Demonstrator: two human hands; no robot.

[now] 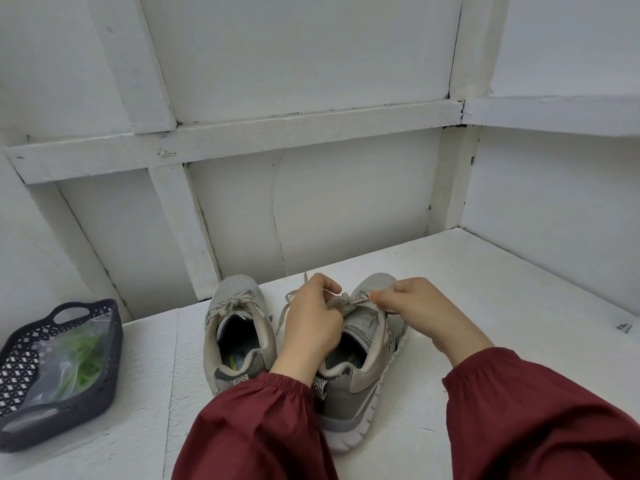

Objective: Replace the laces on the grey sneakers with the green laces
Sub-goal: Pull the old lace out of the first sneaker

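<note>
Two grey sneakers stand side by side on the white surface, toes pointing away. The left sneaker [239, 327] has its grey lace tied in a bow. Over the right sneaker [360, 368] my left hand [311, 317] grips the grey lace [349, 301] at the top eyelets, fingers curled. My right hand [419, 306] pinches the same lace from the right side. A loose lace end [284, 311] trails off to the left of my left hand. The green laces [81, 358] lie in a clear plastic bag inside the basket at the left.
A dark perforated plastic basket [20, 434] sits at the left edge of the white surface [502, 306]. White panelled walls with wooden battens close off the back and right side. My dark red sleeves fill the lower foreground.
</note>
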